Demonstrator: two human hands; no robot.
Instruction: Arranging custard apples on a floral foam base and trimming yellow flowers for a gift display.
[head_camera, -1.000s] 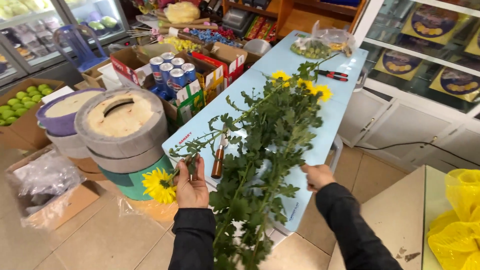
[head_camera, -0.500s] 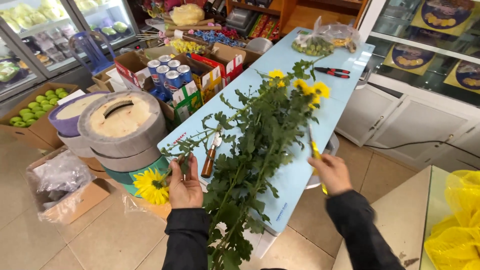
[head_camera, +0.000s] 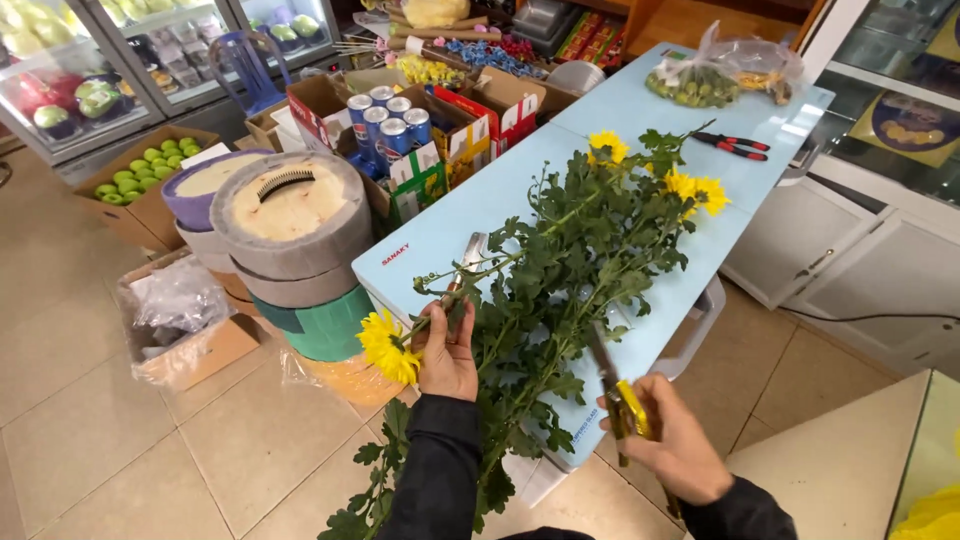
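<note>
The left hand (head_camera: 448, 350), low in the middle of the frame, is closed around a leafy stem of the flower bunch (head_camera: 570, 270), which lies across the pale blue counter (head_camera: 470, 205) with yellow blooms at its far end. One yellow flower (head_camera: 388, 347) hangs just left of that hand. The right hand (head_camera: 678, 450), lower right, is wrapped tight on a yellow-handled cutter (head_camera: 618, 395), its blade pointing up into the leaves. Red-handled shears (head_camera: 735, 146) rest farther up the counter, near a bag of green fruit (head_camera: 700, 78).
</note>
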